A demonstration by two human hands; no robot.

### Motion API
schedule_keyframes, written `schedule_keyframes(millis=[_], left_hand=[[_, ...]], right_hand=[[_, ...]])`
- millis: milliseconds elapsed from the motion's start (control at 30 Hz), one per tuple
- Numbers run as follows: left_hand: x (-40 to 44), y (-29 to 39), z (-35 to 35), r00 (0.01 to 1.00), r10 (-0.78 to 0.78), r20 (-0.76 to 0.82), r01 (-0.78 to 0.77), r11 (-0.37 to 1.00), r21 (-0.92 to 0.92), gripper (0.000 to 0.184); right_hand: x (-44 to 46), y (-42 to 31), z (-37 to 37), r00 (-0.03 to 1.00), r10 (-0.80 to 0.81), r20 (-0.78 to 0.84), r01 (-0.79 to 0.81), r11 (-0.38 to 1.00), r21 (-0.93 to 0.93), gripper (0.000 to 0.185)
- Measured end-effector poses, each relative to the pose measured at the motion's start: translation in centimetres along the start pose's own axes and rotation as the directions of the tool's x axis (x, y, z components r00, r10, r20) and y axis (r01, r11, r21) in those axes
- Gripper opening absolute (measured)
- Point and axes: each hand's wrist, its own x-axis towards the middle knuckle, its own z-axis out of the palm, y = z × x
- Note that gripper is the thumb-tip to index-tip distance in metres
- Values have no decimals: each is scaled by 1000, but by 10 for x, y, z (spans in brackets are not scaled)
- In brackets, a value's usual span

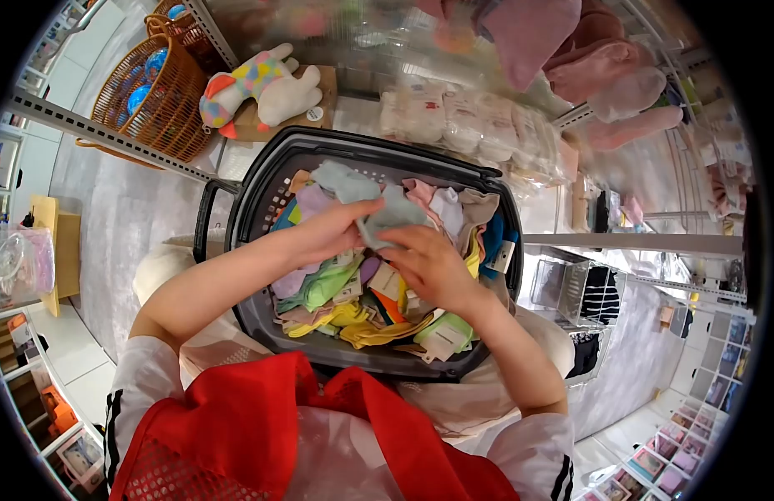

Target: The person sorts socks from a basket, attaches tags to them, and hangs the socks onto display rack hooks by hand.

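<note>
My left hand (341, 230) is closed on a soft pale grey-blue cloth piece (397, 209), with the thumb on its near side. My right hand (433, 267) pinches the lower part of the same cloth piece with curled fingers. Whether it is a sock or another small garment I cannot make out. Both hands are over a dark grey plastic basket (362, 138) filled with small folded cloth items, several bearing cardboard tags. Among them are a light green piece (332, 284), a yellow piece (383, 336), a pink piece (422, 194) and a white tag (443, 342).
A plush toy (274, 88) lies on a cardboard box behind the basket. Wicker baskets (174, 104) with blue balls stand at the left. Plastic-wrapped packs (462, 121) line the shelf behind, with pink hats (600, 67) hanging above. A metal shelf edge (637, 240) juts in at right.
</note>
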Motion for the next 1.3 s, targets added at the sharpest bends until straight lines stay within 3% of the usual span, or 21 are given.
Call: schedule_keyframes(millis=[100, 200, 300, 333, 367, 400, 433, 467, 567, 633, 733, 833, 933, 1033, 1133, 1167, 1233, 1300], left_hand=[[-1, 4, -7, 996, 22, 91, -22, 1000, 5, 38], [-6, 8, 3, 995, 56, 85, -60, 997, 43, 38], [-9, 13, 11, 988, 102, 114, -115, 987, 115, 42], [-9, 14, 13, 988, 96, 121, -112, 985, 130, 42], [-10, 14, 12, 988, 89, 129, -107, 984, 143, 42], [-11, 13, 13, 988, 81, 134, -102, 982, 157, 42], [-12, 13, 15, 990, 81, 116, -107, 965, 239, 42], [-12, 13, 16, 992, 85, 96, -111, 941, 321, 41], [-11, 9, 15, 990, 126, 59, -139, 870, 473, 36], [-11, 9, 16, 985, 162, 59, -168, 813, 558, 34], [-13, 11, 14, 996, 79, 31, -85, 907, 412, 34], [-12, 9, 11, 998, 44, 43, -55, 958, 283, 38], [-10, 7, 12, 963, 155, 221, -254, 793, 554, 45], [-15, 7, 13, 961, 31, 277, -202, 760, 618, 48], [-11, 0, 5, 963, -19, 267, -192, 647, 738, 45], [-10, -3, 2, 972, -43, 232, -140, 685, 715, 44], [-6, -4, -1, 983, -80, 167, -52, 748, 662, 42], [-9, -6, 2, 991, -108, 78, 64, 899, 433, 45]], right_hand=[[-8, 2, -1, 998, -17, 63, 15, 999, 32, 32], [-10, 10, -4, 992, 82, -98, -83, 997, 0, 30], [-2, 6, -8, 853, 327, -406, -320, 943, 85, 32], [2, 1, -10, 779, 449, -437, -380, 893, 239, 31], [0, 3, -6, 651, 704, -284, -460, 663, 590, 32], [-3, 8, 0, 515, 857, -38, -457, 311, 833, 33], [-6, 13, 1, 400, 880, 257, -371, -101, 923, 34], [-10, 21, -6, 430, 683, 590, -334, -487, 807, 37], [-6, 18, -9, 624, 574, 530, -356, -395, 847, 38], [-7, 25, -5, 624, 641, 446, -343, -288, 894, 35], [-6, 28, -10, 553, 776, 302, -291, -160, 943, 30], [-2, 24, -20, 553, 809, 199, -191, -109, 975, 28], [-6, 28, -22, 572, 807, 149, -92, -117, 989, 26], [-7, 31, -26, 668, 733, 130, 66, -233, 970, 30], [-2, 24, -31, 735, 676, 63, 86, -185, 979, 36], [0, 18, -34, 774, 628, 73, 51, -177, 983, 39], [1, 12, -27, 769, 626, 131, -141, -33, 989, 47], [-2, 11, -15, 757, 635, 154, -343, 186, 921, 42]])
